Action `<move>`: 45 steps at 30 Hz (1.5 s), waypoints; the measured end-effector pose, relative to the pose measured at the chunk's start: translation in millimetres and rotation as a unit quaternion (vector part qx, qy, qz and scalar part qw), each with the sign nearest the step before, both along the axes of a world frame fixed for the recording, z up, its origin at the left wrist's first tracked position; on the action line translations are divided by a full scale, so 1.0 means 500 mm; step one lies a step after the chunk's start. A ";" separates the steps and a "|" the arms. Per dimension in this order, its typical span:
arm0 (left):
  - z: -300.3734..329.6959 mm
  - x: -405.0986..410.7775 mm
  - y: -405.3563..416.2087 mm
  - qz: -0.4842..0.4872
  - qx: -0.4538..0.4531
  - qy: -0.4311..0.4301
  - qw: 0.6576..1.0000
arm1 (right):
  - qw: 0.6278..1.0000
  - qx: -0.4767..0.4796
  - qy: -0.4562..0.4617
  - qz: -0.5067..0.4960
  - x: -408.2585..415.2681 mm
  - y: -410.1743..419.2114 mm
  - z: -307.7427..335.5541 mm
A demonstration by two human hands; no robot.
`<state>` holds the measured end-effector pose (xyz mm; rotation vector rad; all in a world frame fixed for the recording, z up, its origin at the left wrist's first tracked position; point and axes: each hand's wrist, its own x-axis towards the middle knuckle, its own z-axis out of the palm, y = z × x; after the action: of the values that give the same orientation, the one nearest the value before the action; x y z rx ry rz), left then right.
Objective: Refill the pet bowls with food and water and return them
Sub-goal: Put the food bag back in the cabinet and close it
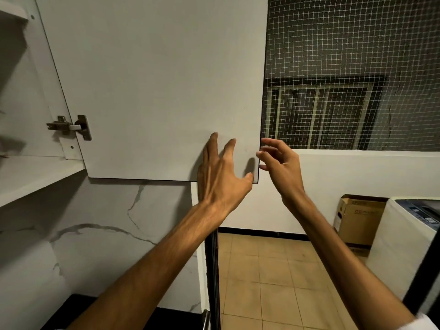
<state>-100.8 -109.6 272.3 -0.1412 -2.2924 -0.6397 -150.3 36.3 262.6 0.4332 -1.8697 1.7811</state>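
Note:
A white wall-cabinet door [152,86] stands swung open in front of me, its metal hinge [71,127] at the left. My left hand [221,172] lies flat against the inner face of the door near its lower right corner, fingers spread, thumb at the bottom edge. My right hand [278,165] hovers just past the door's right edge, fingers curled loosely and holding nothing. No pet bowls, food or water are in view.
The cabinet's bottom shelf [35,177] juts out at the left above a marble-patterned wall [95,234]. A netted window [345,79] is at the upper right. A cardboard box [357,222] and a white appliance [404,246] stand on the tiled floor [273,282]. A dark counter edge [78,306] is below.

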 end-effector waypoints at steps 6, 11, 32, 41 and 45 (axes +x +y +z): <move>-0.006 0.002 -0.002 -0.002 -0.001 -0.006 1.000 | 1.000 0.007 -0.005 -0.005 -0.010 -0.001 -0.004; -0.011 0.006 0.000 -0.005 0.000 -0.009 1.000 | 1.000 0.008 -0.008 -0.001 -0.005 0.001 -0.005; -0.037 0.112 -0.009 0.002 0.036 0.002 0.999 | 0.998 0.015 0.009 0.052 0.113 0.009 0.002; -0.042 0.201 -0.027 -0.003 0.069 0.002 0.998 | 0.992 0.042 0.029 0.111 0.175 -0.002 0.006; -0.047 0.231 -0.037 -0.005 0.085 0.005 0.996 | 0.990 0.052 0.037 0.128 0.196 -0.009 0.008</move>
<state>14.9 -127.9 249.0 -0.0758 -2.2174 -0.8331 -52.1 31.6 266.6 0.7996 -1.9317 1.8052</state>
